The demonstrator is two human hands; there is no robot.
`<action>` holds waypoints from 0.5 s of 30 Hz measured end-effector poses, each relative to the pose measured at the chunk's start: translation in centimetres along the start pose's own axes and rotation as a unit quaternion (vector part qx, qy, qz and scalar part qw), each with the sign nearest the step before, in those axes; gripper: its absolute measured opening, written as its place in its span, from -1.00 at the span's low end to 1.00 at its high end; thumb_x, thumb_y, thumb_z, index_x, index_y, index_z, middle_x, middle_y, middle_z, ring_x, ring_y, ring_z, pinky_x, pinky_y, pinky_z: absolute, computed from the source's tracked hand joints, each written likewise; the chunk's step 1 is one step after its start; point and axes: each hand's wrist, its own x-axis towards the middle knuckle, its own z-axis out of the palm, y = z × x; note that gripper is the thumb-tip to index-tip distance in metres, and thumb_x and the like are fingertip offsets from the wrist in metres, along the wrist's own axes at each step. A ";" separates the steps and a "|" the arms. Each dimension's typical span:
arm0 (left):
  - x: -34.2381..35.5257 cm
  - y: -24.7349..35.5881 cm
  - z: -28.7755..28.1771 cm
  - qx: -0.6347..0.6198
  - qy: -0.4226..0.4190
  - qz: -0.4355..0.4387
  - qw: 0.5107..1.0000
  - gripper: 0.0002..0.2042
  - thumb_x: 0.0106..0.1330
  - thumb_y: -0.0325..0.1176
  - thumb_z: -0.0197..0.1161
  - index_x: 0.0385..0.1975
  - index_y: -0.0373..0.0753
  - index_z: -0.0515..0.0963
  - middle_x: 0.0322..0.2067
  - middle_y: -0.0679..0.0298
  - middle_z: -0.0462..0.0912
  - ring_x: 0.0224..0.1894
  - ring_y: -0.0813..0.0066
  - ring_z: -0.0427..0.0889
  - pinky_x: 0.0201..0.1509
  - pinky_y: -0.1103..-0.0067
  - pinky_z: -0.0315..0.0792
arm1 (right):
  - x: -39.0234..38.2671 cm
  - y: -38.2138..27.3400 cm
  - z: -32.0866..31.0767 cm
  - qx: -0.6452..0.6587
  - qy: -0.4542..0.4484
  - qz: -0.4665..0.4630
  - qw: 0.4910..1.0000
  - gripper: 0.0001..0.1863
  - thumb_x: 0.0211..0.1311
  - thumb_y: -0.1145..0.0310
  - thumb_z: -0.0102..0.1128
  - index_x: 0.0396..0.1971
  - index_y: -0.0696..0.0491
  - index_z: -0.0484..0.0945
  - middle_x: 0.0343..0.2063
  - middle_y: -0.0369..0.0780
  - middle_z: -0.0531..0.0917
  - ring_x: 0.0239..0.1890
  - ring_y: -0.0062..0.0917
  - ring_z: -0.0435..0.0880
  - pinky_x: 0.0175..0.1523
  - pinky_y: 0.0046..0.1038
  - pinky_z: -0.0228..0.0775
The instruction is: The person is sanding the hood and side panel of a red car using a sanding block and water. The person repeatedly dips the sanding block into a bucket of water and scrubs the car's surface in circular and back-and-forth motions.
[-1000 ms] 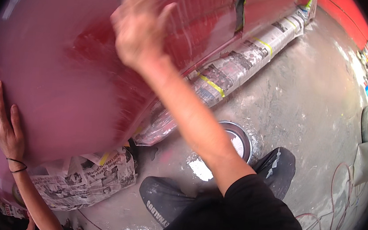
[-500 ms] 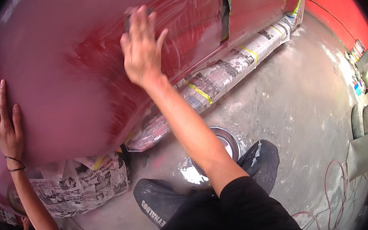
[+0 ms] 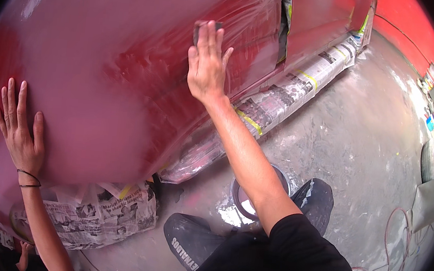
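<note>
My right hand (image 3: 206,74) lies flat against the dull red car body panel (image 3: 92,79), its fingers stretched upward. Under the fingertips is a dark piece of sandpaper (image 3: 198,29), pressed to the panel; only its edges show. Whitish smears and wet streaks mark the paint around it. Farther left, my left hand (image 3: 22,140) rests on the same panel with fingers spread and nothing visible in it. A round bucket (image 3: 235,196) stands on the floor between my knees, partly covered by my right forearm.
Newspaper and yellow tape wrap the sill (image 3: 289,93) and what looks like a wheel (image 3: 96,220). A thin hose (image 3: 388,246) loops across the floor at right, near a tyre (image 3: 427,162). Part of another person's hand (image 3: 23,255) shows at lower left. A bright red surface (image 3: 410,31) stands far right.
The whole view has shifted, so the panel and floor sit farther right. My right hand has slid a little rightward along the panel with the sandpaper; my left hand stays on the panel.
</note>
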 end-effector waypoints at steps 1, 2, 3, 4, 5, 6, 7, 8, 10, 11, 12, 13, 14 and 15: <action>-0.1 0.0 -0.1 -0.002 -0.001 0.000 1.000 -0.40 0.61 -0.19 0.04 0.63 -0.03 0.20 0.67 0.32 0.08 0.72 0.35 -0.08 0.73 0.23 -0.28 | -1.1 1.2 0.3 -0.070 -0.033 -0.041 0.996 -0.26 0.71 -0.12 -0.39 0.70 -0.11 -0.16 0.71 -0.23 -0.18 0.73 -0.20 -0.31 0.62 0.37 -0.56; 0.0 -0.2 -0.3 0.001 -0.002 0.001 1.000 -0.40 0.60 -0.19 0.05 0.63 -0.02 0.20 0.67 0.31 0.08 0.72 0.34 -0.08 0.73 0.22 -0.28 | 0.0 2.3 -0.5 -0.043 -0.013 -0.016 0.999 -0.26 0.71 -0.12 -0.39 0.70 -0.12 -0.16 0.71 -0.25 -0.19 0.73 -0.22 -0.30 0.62 0.37 -0.55; -0.1 -0.4 -0.5 0.003 -0.002 0.000 1.000 -0.39 0.60 -0.18 0.05 0.63 -0.02 0.20 0.67 0.31 0.08 0.72 0.33 -0.08 0.73 0.21 -0.28 | 2.6 3.9 -1.7 -0.016 0.007 0.007 1.000 -0.27 0.71 -0.12 -0.39 0.70 -0.14 -0.16 0.71 -0.27 -0.19 0.73 -0.23 -0.30 0.62 0.37 -0.54; -0.1 -0.6 -0.9 0.011 0.002 -0.001 1.000 -0.39 0.60 -0.17 0.05 0.63 -0.01 0.21 0.67 0.32 0.09 0.72 0.34 -0.07 0.73 0.21 -0.28 | 5.9 5.3 -2.8 0.027 0.026 0.057 0.998 -0.27 0.71 -0.11 -0.39 0.70 -0.13 -0.14 0.71 -0.26 -0.18 0.73 -0.21 -0.27 0.62 0.38 -0.50; -0.3 -0.9 -1.2 0.016 0.005 -0.001 1.000 -0.39 0.59 -0.15 0.05 0.62 0.00 0.21 0.66 0.33 0.10 0.72 0.34 -0.06 0.74 0.21 -0.28 | 9.0 6.8 -3.8 0.068 0.044 0.108 0.991 -0.27 0.71 -0.10 -0.38 0.70 -0.12 -0.13 0.71 -0.25 -0.18 0.73 -0.19 -0.24 0.61 0.40 -0.47; -0.2 -1.1 -1.3 0.019 0.015 -0.002 1.000 -0.39 0.59 -0.14 0.04 0.62 0.01 0.21 0.66 0.33 0.11 0.72 0.35 -0.05 0.74 0.20 -0.28 | 11.9 8.6 -5.5 0.067 0.061 0.121 0.988 -0.28 0.71 -0.07 -0.36 0.69 -0.06 -0.09 0.70 -0.19 -0.13 0.72 -0.17 -0.20 0.61 0.39 -0.43; -0.2 -0.8 -0.9 0.015 0.016 -0.002 1.000 -0.39 0.59 -0.13 0.04 0.62 0.01 0.22 0.66 0.33 0.12 0.71 0.34 -0.04 0.74 0.20 -0.27 | 12.9 9.2 -7.0 0.060 0.074 0.137 0.986 -0.28 0.71 -0.04 -0.35 0.68 0.00 -0.05 0.70 -0.14 -0.08 0.72 -0.14 -0.15 0.61 0.39 -0.38; -0.2 -0.4 -0.4 0.011 0.017 -0.004 1.000 -0.39 0.59 -0.12 0.04 0.62 0.02 0.22 0.66 0.33 0.12 0.71 0.33 -0.04 0.74 0.20 -0.27 | 12.7 9.0 -6.7 0.015 0.093 0.140 0.986 -0.29 0.71 -0.01 -0.33 0.65 0.08 -0.01 0.68 -0.08 -0.03 0.71 -0.11 -0.12 0.61 0.38 -0.34; -0.1 0.2 0.4 0.004 0.019 -0.002 1.000 -0.40 0.60 -0.11 0.04 0.62 0.02 0.22 0.65 0.33 0.13 0.71 0.32 -0.03 0.74 0.19 -0.26 | 9.6 6.2 -3.8 -0.008 0.137 0.131 0.982 -0.29 0.70 0.06 -0.29 0.59 0.25 0.07 0.64 0.06 0.06 0.69 -0.04 -0.06 0.62 0.34 -0.29; 0.0 0.4 0.9 0.000 0.019 0.001 1.000 -0.40 0.60 -0.11 0.04 0.62 0.03 0.22 0.65 0.33 0.13 0.71 0.31 -0.02 0.74 0.18 -0.26 | 6.3 4.6 -1.9 0.027 0.151 0.078 0.985 -0.29 0.70 0.07 -0.29 0.60 0.25 0.06 0.64 0.07 0.04 0.69 -0.01 -0.10 0.63 0.33 -0.33; 0.5 -0.3 -0.5 0.014 0.015 0.009 1.000 -0.40 0.60 -0.10 0.04 0.62 0.03 0.22 0.65 0.33 0.13 0.71 0.31 -0.02 0.73 0.18 -0.25 | 2.3 0.8 0.4 0.079 0.132 0.056 0.987 -0.27 0.70 0.04 -0.29 0.63 0.20 -0.02 0.66 0.05 -0.04 0.70 -0.02 -0.17 0.63 0.35 -0.45; 0.4 0.1 0.4 0.006 0.019 0.009 1.000 -0.40 0.60 -0.10 0.04 0.62 0.03 0.23 0.65 0.33 0.13 0.71 0.30 -0.02 0.73 0.17 -0.24 | -1.9 -1.2 1.5 0.049 0.058 0.058 0.995 -0.25 0.70 -0.01 -0.31 0.68 0.07 -0.13 0.69 -0.06 -0.15 0.71 -0.07 -0.26 0.63 0.36 -0.56; 0.3 0.7 1.5 -0.004 0.024 0.009 1.000 -0.40 0.60 -0.10 0.05 0.62 0.03 0.23 0.65 0.33 0.13 0.71 0.30 -0.01 0.73 0.17 -0.23 | -4.7 -1.0 2.7 0.041 0.011 0.050 0.998 -0.25 0.71 -0.05 -0.35 0.70 -0.07 -0.20 0.71 -0.18 -0.24 0.72 -0.12 -0.31 0.62 0.36 -0.64; 0.0 0.5 1.1 0.001 0.019 0.010 1.000 -0.40 0.60 -0.10 0.05 0.62 0.03 0.23 0.65 0.33 0.14 0.71 0.29 -0.01 0.73 0.16 -0.23 | -5.7 -1.0 3.0 0.022 -0.022 0.063 0.998 -0.25 0.71 -0.10 -0.37 0.70 -0.12 -0.20 0.71 -0.25 -0.25 0.72 -0.17 -0.32 0.62 0.35 -0.66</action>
